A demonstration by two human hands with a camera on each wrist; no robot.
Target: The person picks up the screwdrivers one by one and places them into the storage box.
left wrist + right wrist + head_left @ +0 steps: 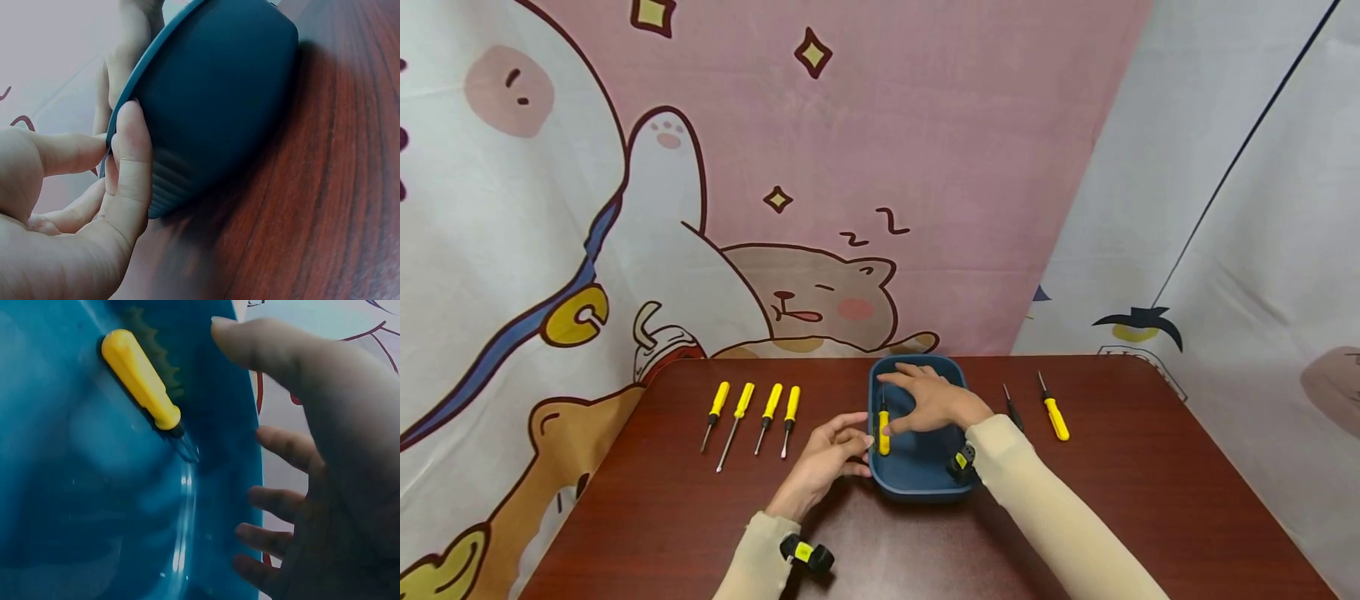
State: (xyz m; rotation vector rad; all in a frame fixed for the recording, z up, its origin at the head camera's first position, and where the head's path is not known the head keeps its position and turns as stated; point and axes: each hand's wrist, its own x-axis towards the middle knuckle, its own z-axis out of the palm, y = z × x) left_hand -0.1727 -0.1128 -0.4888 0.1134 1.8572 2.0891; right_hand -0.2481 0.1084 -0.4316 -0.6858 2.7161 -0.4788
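Observation:
A blue plastic bin (pixel 917 479) stands on the table, with a yellow-handled screwdriver (pixel 883 435) lying along the left side of its floor. My left hand (pixel 826 458) pinches the bin's left rim between thumb and fingers; the left wrist view shows the fingers (pixel 133 147) against the outer wall. Over the bin hovers my right hand (pixel 932 398), fingers spread and nothing in its grasp. In the right wrist view the screwdriver (pixel 140 378) lies apart from the right thumb and fingertips.
Several yellow-handled screwdrivers (pixel 771 408) lie in a row left of the bin. To its right are another yellow-handled screwdriver (pixel 1056 417) and a dark slim tool (pixel 1012 408), partly behind the right sleeve. A printed cloth (pixel 962 167) hangs behind the table (pixel 647 500).

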